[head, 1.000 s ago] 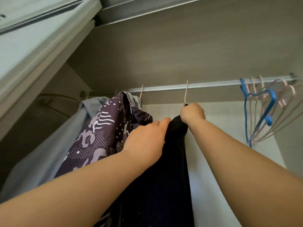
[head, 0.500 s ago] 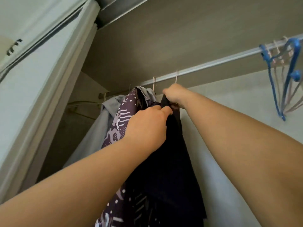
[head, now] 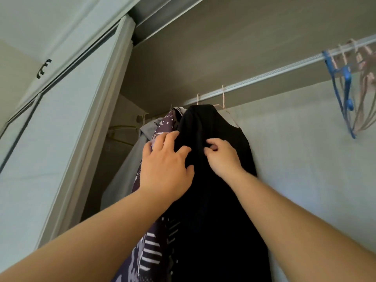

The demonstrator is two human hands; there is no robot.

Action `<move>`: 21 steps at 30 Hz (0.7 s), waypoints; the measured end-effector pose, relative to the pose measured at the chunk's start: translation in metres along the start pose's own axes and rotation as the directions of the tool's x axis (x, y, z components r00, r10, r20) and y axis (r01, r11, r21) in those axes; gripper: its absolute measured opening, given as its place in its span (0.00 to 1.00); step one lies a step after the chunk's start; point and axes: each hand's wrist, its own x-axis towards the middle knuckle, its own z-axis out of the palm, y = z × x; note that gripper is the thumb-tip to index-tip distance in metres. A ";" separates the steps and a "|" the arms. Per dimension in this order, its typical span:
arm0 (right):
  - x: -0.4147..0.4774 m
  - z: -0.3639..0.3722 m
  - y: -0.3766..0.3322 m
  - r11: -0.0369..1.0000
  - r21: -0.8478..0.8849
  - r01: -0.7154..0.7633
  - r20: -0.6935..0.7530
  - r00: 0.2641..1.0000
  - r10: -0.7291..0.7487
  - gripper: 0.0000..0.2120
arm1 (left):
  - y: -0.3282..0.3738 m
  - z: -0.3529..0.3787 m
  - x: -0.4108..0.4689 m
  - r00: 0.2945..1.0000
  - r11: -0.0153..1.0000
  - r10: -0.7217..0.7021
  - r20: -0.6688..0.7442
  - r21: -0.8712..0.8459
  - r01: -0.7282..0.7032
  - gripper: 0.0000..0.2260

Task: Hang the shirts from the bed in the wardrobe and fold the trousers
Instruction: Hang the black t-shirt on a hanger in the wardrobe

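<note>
**Black shirt: soft, light**

The black shirt [head: 203, 123] hangs from the rail [head: 274, 73], beside a patterned shirt [head: 163, 127]. Your left hand [head: 164, 165] rests on it, fingers spread; your right hand [head: 221, 157] pinches a fold. Limp cloth probably slides: hold it at the shoulders.

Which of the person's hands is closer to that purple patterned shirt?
Left. The left hand lies against the patterned shirt; the right hand pinches the black shirt beside it.

Rail [head: 264, 75] — hung with black shirt [head: 213, 127], patterned shirt [head: 165, 124], blue hanger [head: 348, 104].
</note>
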 end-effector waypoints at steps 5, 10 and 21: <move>-0.087 0.029 0.008 0.974 -0.100 0.205 -0.193 0.956 -0.221 0.15 | 0.006 -0.017 -0.043 0.998 0.999 0.031 0.056 0.026 -0.032 0.22; -0.148 0.044 0.015 0.982 -0.090 0.164 -0.024 0.986 -0.167 0.17 | -0.001 -0.033 -0.089 0.987 0.993 0.011 0.158 0.115 -0.029 0.24; -0.270 0.072 -0.034 0.965 -0.065 0.256 0.132 0.960 -0.246 0.18 | -0.047 -0.094 -0.192 0.909 0.941 -0.167 0.383 0.338 0.031 0.26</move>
